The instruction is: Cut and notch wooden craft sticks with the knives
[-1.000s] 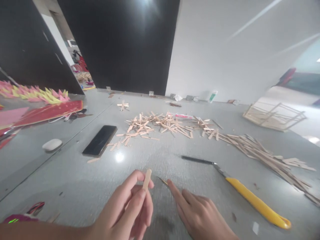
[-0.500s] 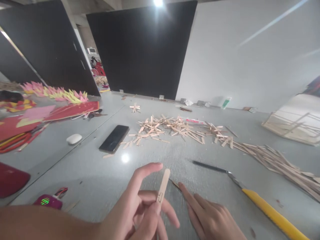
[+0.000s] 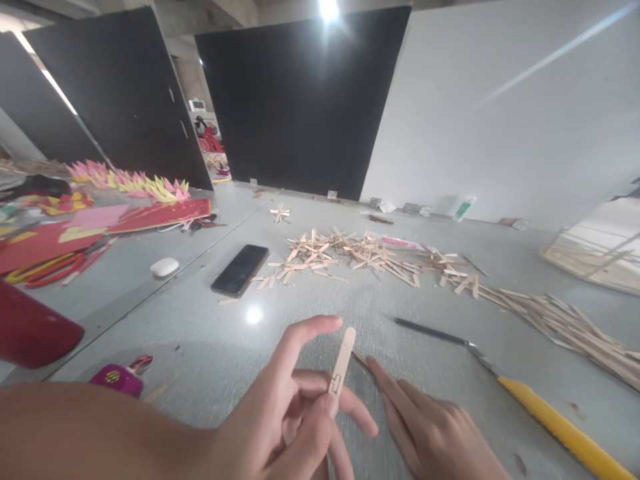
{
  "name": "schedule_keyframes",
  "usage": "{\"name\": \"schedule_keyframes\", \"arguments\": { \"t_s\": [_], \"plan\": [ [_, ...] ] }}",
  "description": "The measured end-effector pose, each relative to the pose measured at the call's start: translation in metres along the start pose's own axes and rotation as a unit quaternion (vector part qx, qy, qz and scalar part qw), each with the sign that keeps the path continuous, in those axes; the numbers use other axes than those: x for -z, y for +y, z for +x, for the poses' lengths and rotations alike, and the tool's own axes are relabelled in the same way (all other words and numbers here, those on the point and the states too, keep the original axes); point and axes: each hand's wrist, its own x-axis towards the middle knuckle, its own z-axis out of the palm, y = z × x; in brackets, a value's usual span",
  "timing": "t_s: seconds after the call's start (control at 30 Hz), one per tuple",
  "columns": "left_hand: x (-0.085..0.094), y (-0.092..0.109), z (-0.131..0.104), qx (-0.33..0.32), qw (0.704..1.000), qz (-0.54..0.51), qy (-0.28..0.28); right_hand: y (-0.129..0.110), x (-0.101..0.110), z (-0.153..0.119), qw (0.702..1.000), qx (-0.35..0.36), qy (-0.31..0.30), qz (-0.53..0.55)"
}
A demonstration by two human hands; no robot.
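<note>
My left hand (image 3: 310, 407) pinches a small wooden craft stick (image 3: 344, 357) upright between thumb and fingers, its index finger stretched out above. The stick has a rounded top end and dark stepped lines lower down, near the thumb. Beside it, low over the table, my right hand (image 3: 430, 427) is closed round a thin, pointed thing (image 3: 361, 361). Only its narrow tip shows past the index finger, so its kind is unclear. A yellow-handled tool (image 3: 545, 410) with a long dark end lies to the right of my right hand, untouched.
Wooden pieces (image 3: 345, 252) lie scattered ahead, with a bundle of long thin strips (image 3: 575, 327) at right. A phone (image 3: 241, 269), white case (image 3: 165, 268), purple gadget (image 3: 117, 380) and red cylinder (image 3: 35, 327) are to the left. Dark and white panels (image 3: 300, 100) stand behind.
The view has shifted slightly, so most things sit farther right in the picture, and more of the red cylinder shows. Both hands keep the same hold.
</note>
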Motion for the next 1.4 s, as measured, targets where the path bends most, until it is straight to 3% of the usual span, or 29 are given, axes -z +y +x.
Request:
{"name": "schedule_keyframes", "arguments": {
  "t_s": [0.33,0.83,1.4],
  "plan": [
    [0.004,-0.007,0.003,-0.006,0.998,-0.015,-0.055,-0.005,0.000,0.005,0.999,-0.030,0.024,0.018],
    [0.000,-0.006,0.006,-0.016,1.000,-0.002,0.004,-0.005,-0.007,0.005,0.999,-0.043,0.027,-0.002],
    [-0.001,-0.008,0.008,-0.012,0.999,0.042,0.011,-0.007,-0.007,0.008,0.999,-0.041,0.028,-0.014]
  ]
}}
